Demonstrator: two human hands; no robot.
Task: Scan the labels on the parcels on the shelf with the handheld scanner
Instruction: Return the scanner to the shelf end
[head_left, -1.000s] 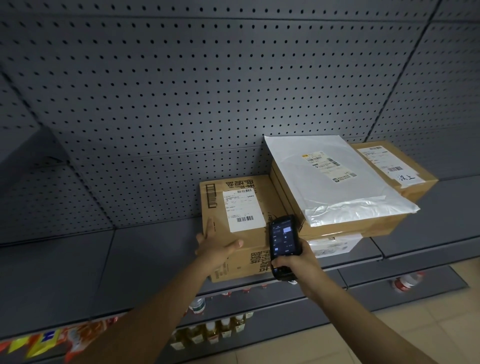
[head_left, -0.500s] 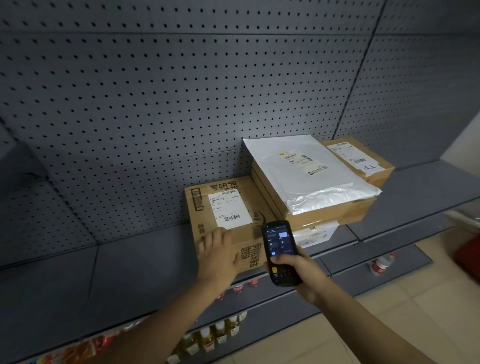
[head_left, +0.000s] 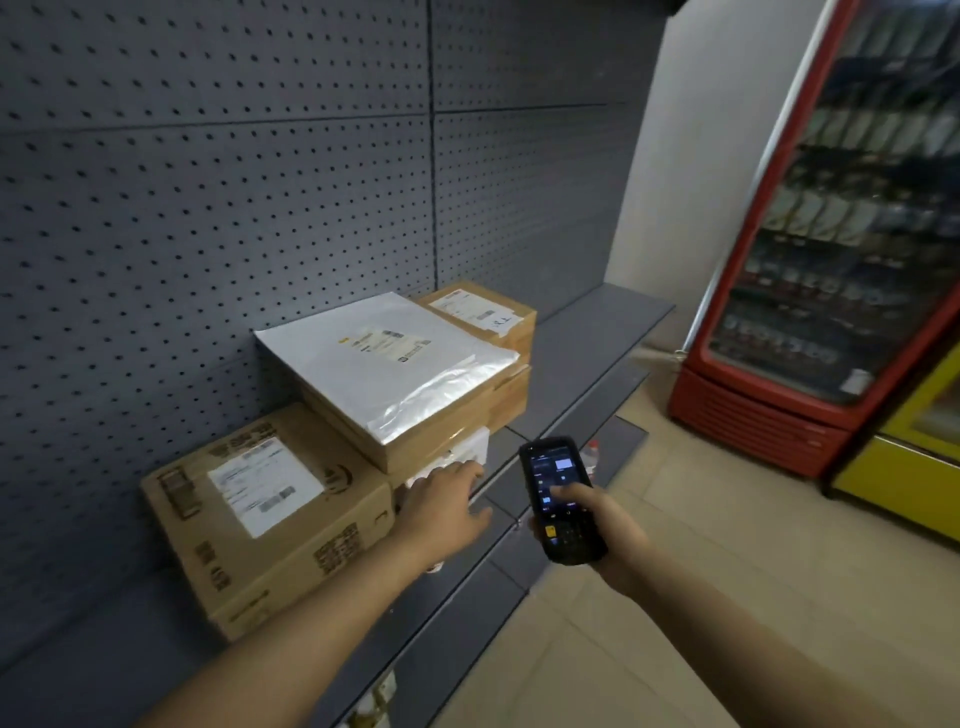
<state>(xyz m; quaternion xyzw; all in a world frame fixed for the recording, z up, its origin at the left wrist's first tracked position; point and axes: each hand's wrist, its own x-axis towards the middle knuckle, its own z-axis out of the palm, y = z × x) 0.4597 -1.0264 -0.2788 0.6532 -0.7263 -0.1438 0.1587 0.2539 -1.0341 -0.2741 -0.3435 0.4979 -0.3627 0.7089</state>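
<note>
Head view: right hand is gripping the scanner, thumb lying on its lit screen, holding it out in front of the shelf. Left hand is reaching with relaxed fingers, grasping nothing, toward the white parcel at the bottom of the stack. A labelled box is sitting to its left; a silver mailer is lying on the stacked boxes. A red fridge is standing at right.
</note>
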